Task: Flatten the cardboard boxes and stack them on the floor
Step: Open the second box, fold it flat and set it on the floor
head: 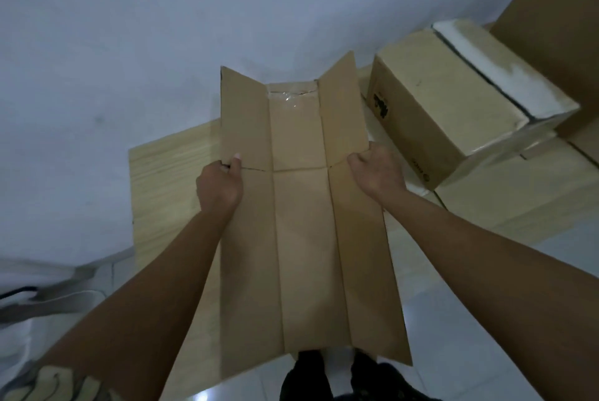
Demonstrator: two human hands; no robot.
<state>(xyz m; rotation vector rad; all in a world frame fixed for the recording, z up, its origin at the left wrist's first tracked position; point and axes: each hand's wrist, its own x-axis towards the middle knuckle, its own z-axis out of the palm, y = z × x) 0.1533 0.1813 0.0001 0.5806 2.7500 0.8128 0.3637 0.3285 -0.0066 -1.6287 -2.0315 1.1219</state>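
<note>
**Flattened box held over floor stack**

While held mid-air, the flattened brown cardboard box (304,222) is clamped at its side edges by left hand (219,186) and right hand (376,170), above pale flat cardboard sheets (168,170) on the floor. Risk: flaps springing open, landing skewed against the assembled tan carton (453,115).

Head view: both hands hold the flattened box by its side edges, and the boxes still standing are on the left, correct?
Not quite. The left hand and right hand do grip the flattened box by its side edges, but the head view shows the standing boxes on the right.
</note>
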